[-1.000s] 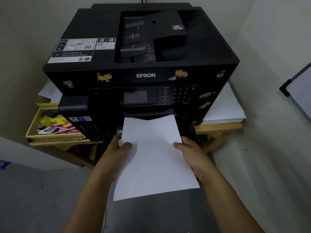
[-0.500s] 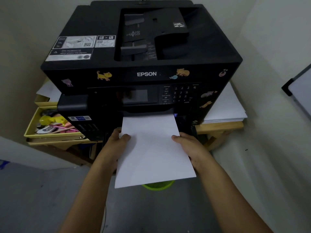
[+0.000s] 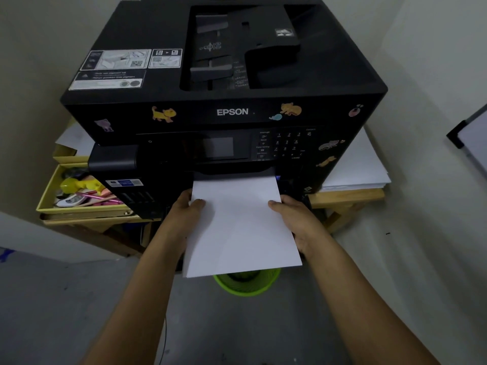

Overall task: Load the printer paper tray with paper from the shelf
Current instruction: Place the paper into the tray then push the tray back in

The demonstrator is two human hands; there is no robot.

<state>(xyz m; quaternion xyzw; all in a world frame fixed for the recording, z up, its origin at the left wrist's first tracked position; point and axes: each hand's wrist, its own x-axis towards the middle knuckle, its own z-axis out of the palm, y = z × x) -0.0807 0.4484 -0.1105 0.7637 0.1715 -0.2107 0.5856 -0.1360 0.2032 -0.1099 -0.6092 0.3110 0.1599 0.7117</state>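
Note:
A black Epson printer with cat stickers stands on a wooden table. A thin stack of white paper sticks out of the dark slot low on its front, its far edge inside the opening. My left hand grips the stack's left edge, thumb on top. My right hand grips the right edge the same way. The tray itself is hidden under the paper and my hands.
A second pile of white paper lies on the wooden table right of the printer. Yellow trays with pens and small items sit to the left. A green mesh bin stands on the floor below the paper.
Both hands have pushed the paper forward, deeper into the printer's front slot. Less of the sheet shows, and the green bin has come into sight below it.

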